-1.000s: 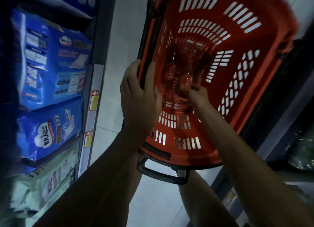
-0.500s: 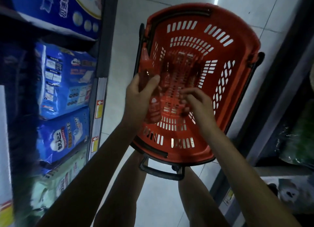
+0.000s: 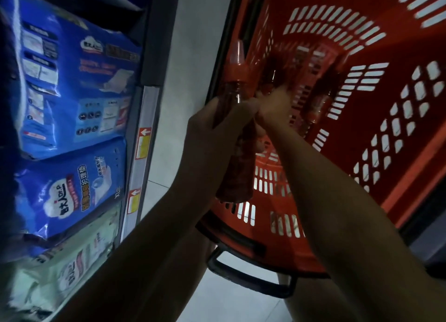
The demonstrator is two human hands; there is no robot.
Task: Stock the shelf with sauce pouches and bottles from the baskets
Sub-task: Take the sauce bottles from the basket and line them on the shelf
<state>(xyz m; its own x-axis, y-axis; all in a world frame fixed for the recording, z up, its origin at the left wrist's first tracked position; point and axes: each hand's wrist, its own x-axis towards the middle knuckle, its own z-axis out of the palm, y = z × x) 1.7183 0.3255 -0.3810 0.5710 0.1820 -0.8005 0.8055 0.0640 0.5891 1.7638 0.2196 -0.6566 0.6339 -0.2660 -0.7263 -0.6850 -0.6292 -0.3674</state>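
**Status.** The task is at an early stage. The left hand [image 3: 214, 138] grips one bottle [image 3: 237, 174] with thumb and fingers wrapped round its upper body. The red cap stands above the hand, and the lower body hangs over the near-left corner of the basket [image 3: 415, 56]. This bottle is out of the basket but not yet on a shelf.

More bottles [image 3: 316, 104] lie on the basket floor toward the far wall; their number cannot be determined. No pouches are visible.

The right hand [image 3: 272, 109] is inside the basket, just beside the left hand and close to the lying bottles. It is motion-blurred, so it cannot be determined whether its fingers are open or gripping anything.

The shelf at the left edge of the view holds blue packs [image 3: 72, 85] behind a price rail [image 3: 142, 150]. No sauce products appear on it, and the target shelf cannot be identified.

**Remaining.** Place the held bottle, then remove and place the rest.

**Change from half a second ago.**
- The left hand had the same bottle at the left rim. The bottle now stands higher, with more of its body showing below the hand.
- The right hand was nearer the middle of the basket floor. It is now against the left hand.
- The head camera has moved closer, so the far rim is out of view.
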